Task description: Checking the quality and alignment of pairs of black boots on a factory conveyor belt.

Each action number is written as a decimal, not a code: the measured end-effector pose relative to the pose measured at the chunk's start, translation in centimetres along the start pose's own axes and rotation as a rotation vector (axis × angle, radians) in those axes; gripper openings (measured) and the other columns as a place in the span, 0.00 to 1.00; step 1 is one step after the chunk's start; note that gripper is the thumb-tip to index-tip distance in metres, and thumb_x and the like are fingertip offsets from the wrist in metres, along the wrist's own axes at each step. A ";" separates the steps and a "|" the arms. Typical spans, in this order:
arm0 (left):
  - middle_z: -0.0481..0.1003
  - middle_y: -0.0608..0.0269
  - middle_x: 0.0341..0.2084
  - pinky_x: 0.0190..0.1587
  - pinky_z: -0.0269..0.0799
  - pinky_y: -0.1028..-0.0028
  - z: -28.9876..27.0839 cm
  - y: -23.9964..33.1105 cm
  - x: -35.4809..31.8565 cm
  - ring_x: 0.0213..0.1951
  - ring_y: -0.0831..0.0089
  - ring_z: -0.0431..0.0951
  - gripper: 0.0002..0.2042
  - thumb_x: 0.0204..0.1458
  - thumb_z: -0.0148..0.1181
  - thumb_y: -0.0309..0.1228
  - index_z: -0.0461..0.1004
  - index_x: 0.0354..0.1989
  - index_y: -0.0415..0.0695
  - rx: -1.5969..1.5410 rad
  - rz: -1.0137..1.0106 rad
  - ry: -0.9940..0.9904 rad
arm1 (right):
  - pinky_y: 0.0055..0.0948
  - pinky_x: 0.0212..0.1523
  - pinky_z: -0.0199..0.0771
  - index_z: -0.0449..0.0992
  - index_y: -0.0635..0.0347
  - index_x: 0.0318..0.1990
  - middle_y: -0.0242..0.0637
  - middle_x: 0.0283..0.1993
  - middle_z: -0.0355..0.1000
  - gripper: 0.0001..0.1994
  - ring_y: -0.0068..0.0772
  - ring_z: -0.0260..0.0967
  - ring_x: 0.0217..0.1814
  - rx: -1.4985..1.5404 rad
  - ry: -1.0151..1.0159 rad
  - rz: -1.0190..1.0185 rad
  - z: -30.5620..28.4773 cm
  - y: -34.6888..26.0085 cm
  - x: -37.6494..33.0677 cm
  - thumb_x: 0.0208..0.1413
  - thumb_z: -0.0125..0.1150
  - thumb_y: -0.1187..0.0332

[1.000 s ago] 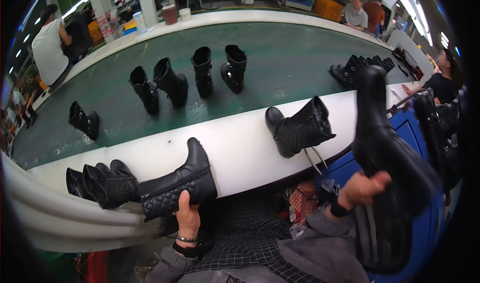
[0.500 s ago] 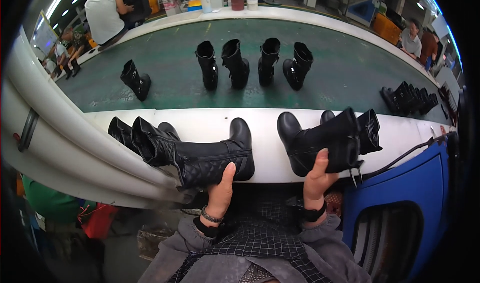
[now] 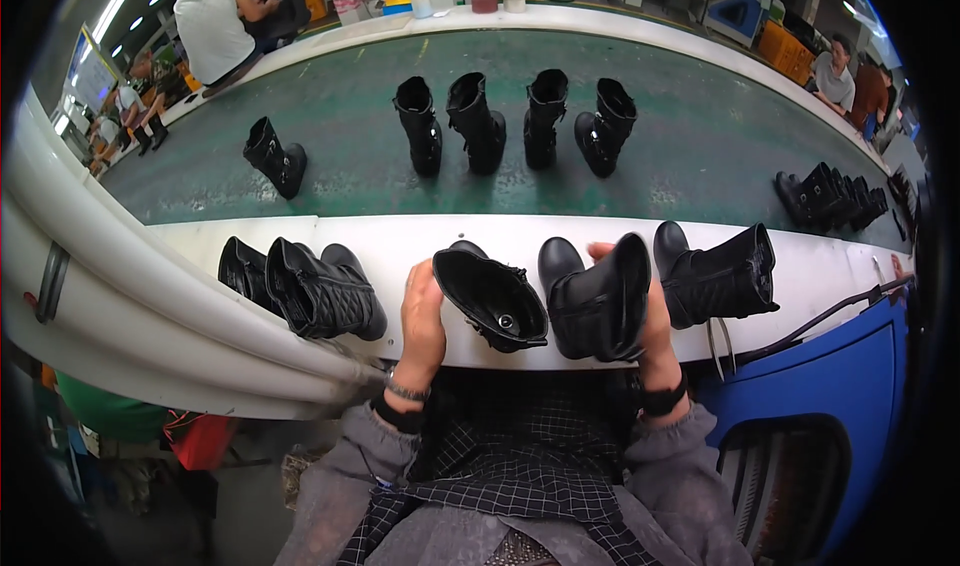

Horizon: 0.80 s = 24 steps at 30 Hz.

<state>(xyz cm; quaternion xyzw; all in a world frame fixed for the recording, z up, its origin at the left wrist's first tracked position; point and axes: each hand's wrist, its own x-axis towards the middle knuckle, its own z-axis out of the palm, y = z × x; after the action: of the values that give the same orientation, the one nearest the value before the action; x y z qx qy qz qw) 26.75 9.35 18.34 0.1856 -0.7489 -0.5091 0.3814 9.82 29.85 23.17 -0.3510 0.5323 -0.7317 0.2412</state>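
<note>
My left hand [image 3: 422,316] is closed on the left side of a black boot [image 3: 490,301], which is tilted so that its shaft opening faces me; a round, shiny spot shows inside. My right hand [image 3: 655,331] wraps round the right side of another black boot [image 3: 585,311], with fingertips showing behind the shaft. That boot's rounded toe points away from me. Both boots are at the near white ledge [image 3: 405,236]. To the left, two black boots lie on the ledge, the nearer boot [image 3: 325,291] quilted. Right of my right hand lies one more black boot [image 3: 718,274].
Beyond the ledge runs a green surface [image 3: 350,196] with several upright black boots [image 3: 478,126] and a cluster of boots [image 3: 830,198] at the right. White tubes [image 3: 150,266] flank my left; a blue machine [image 3: 810,366] stands at my right. Other people sit farther off.
Both held boots have turned from lying sideways to shaft openings towards me. The left boot has moved right, clear of the quilted boot. My right hand has shifted higher around its boot.
</note>
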 end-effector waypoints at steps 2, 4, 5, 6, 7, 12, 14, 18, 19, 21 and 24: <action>0.72 0.55 0.46 0.54 0.65 0.67 1.4 -1.6 1.0 0.50 0.65 0.70 0.21 0.61 0.39 0.43 0.68 0.49 0.36 -0.501 -0.079 -0.080 | 0.27 0.59 0.60 0.67 0.69 0.54 0.43 0.53 0.69 0.31 0.31 0.65 0.56 0.095 -0.155 0.055 0.0 0.8 1.6 0.61 0.40 0.46; 0.71 0.55 0.48 0.54 0.66 0.68 3.3 -2.7 1.5 0.49 0.66 0.71 0.23 0.62 0.37 0.45 0.68 0.49 0.36 -0.577 -0.036 -0.203 | 0.24 0.53 0.65 0.70 0.67 0.51 0.39 0.49 0.71 0.30 0.27 0.68 0.50 0.127 -0.260 -0.051 0.4 2.7 2.6 0.63 0.36 0.45; 0.71 0.54 0.49 0.54 0.67 0.69 3.9 -3.6 1.5 0.48 0.68 0.72 0.24 0.63 0.35 0.47 0.67 0.50 0.37 -0.642 0.006 -0.309 | 0.24 0.51 0.67 0.71 0.67 0.50 0.38 0.47 0.72 0.30 0.26 0.69 0.48 0.193 -0.338 -0.039 0.4 3.4 2.7 0.63 0.35 0.46; 0.71 0.53 0.47 0.51 0.69 0.70 4.3 -4.8 1.3 0.46 0.68 0.74 0.27 0.62 0.38 0.52 0.66 0.51 0.36 -0.616 -0.029 -0.251 | 0.24 0.47 0.69 0.73 0.66 0.46 0.37 0.44 0.73 0.30 0.24 0.69 0.44 0.120 -0.246 0.162 0.8 3.3 2.4 0.63 0.35 0.45; 0.71 0.53 0.47 0.51 0.69 0.70 4.3 -6.2 1.3 0.46 0.68 0.74 0.27 0.62 0.38 0.52 0.66 0.51 0.36 -0.615 -0.033 -0.248 | 0.23 0.43 0.68 0.74 0.65 0.43 0.38 0.40 0.75 0.31 0.23 0.70 0.39 0.078 -0.245 0.127 0.6 4.5 2.7 0.63 0.34 0.44; 0.75 0.55 0.38 0.43 0.73 0.70 5.1 -5.4 0.5 0.40 0.70 0.76 0.30 0.60 0.40 0.56 0.68 0.44 0.34 -0.236 0.128 0.098 | 0.33 0.43 0.71 0.64 0.60 0.26 0.39 0.26 0.66 0.26 0.30 0.66 0.31 0.043 0.089 -0.092 -2.3 5.6 2.8 0.65 0.34 0.47; 0.76 0.58 0.29 0.39 0.74 0.70 5.3 -4.0 0.8 0.33 0.71 0.76 0.30 0.61 0.37 0.55 0.70 0.39 0.35 0.050 0.230 0.298 | 0.24 0.37 0.68 0.64 0.60 0.26 0.39 0.26 0.67 0.28 0.24 0.64 0.29 -0.052 0.115 -0.163 -3.6 5.0 3.0 0.67 0.27 0.47; 0.76 0.58 0.30 0.36 0.72 0.71 5.0 -4.2 0.6 0.33 0.71 0.76 0.29 0.61 0.38 0.54 0.70 0.38 0.34 0.133 0.268 0.378 | 0.23 0.32 0.68 0.72 0.63 0.33 0.38 0.33 0.71 0.34 0.24 0.68 0.30 -0.144 0.153 -0.307 -0.4 5.2 3.5 0.64 0.25 0.40; 0.76 0.58 0.30 0.36 0.72 0.71 5.1 -4.5 0.6 0.33 0.71 0.76 0.29 0.61 0.38 0.54 0.70 0.38 0.34 0.132 0.273 0.378 | 0.26 0.39 0.71 0.73 0.66 0.40 0.44 0.43 0.71 0.36 0.29 0.71 0.38 -0.135 -0.013 -0.316 0.0 3.8 2.7 0.63 0.26 0.40; 0.75 0.60 0.29 0.36 0.72 0.71 5.3 -4.9 0.4 0.32 0.70 0.76 0.26 0.62 0.41 0.52 0.70 0.37 0.35 0.201 0.293 0.377 | 0.28 0.40 0.73 0.73 0.67 0.43 0.43 0.41 0.74 0.37 0.32 0.73 0.39 0.125 -0.102 -0.184 0.2 5.4 1.8 0.62 0.28 0.38; 0.73 0.61 0.34 0.40 0.72 0.71 5.2 -5.0 -0.1 0.37 0.70 0.75 0.22 0.62 0.43 0.49 0.68 0.42 0.37 0.065 0.214 0.218 | 0.35 0.50 0.70 0.71 0.67 0.42 0.45 0.41 0.72 0.34 0.37 0.71 0.45 0.079 -0.122 -0.092 -3.0 8.4 1.4 0.60 0.33 0.39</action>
<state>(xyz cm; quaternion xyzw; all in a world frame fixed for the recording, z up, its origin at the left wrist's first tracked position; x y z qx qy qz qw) 22.33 10.54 12.85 0.1710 -0.7347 -0.4177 0.5064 6.40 27.99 15.06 -0.4091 0.4705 -0.7398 0.2530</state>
